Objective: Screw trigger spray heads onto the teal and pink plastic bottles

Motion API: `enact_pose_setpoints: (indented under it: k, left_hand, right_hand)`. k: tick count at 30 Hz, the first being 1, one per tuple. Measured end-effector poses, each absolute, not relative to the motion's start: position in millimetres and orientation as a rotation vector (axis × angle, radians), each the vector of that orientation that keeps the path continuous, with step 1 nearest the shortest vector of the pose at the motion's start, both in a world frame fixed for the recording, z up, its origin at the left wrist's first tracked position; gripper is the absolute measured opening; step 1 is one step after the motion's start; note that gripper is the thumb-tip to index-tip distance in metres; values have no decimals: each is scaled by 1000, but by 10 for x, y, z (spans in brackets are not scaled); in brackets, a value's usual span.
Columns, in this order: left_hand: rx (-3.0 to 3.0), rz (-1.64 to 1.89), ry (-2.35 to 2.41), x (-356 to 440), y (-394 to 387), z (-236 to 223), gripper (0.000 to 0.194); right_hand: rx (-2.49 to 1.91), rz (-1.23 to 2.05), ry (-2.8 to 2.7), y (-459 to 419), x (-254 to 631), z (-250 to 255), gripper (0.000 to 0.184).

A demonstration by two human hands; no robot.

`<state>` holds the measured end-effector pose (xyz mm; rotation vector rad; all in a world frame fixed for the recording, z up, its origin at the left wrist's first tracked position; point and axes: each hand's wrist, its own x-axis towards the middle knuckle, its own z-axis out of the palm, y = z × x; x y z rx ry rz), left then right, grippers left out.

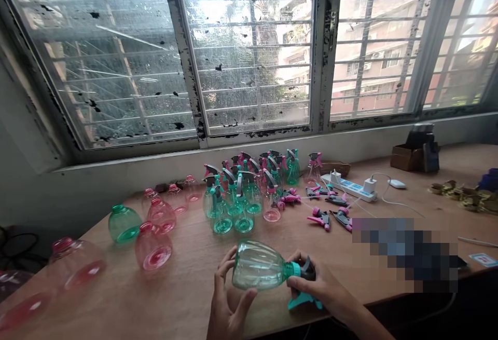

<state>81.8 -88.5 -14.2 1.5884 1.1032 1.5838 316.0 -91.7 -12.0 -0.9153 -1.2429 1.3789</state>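
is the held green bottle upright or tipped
Tipped: the green bottle is held sideways, its base at the left hand, its spray head in the right hand.

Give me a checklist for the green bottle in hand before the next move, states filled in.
1. Left hand holding green bottle around its base end: ok.
2. Right hand gripping spray head at the neck end: ok.
3. Turquoise collar at the bottle neck: ok.
4. Collar fully tightened: cannot tell.
5. Bottle upright: not ok, held on its side.
6. Loose pink-and-grey spray heads apart from both hands: ok.
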Motion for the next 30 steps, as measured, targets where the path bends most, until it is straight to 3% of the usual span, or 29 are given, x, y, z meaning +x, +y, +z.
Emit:
enact_pose_setpoints:
  k: [16, 22, 30]
  left_hand:
    - [1837, 1574, 1125, 761, -880, -130, 42]
    - [1730, 1511, 1085, 767, -883, -194, 73]
    - [1760, 1385, 1120, 715, -793, -237, 56]
  right_hand:
    - [-788, 1487, -1116, -847, 3174, -228, 41]
    - [-821, 1454, -1159, -860, 3159, -218, 41]
    - [-836, 1447, -1150, -867, 3160, -225, 39]
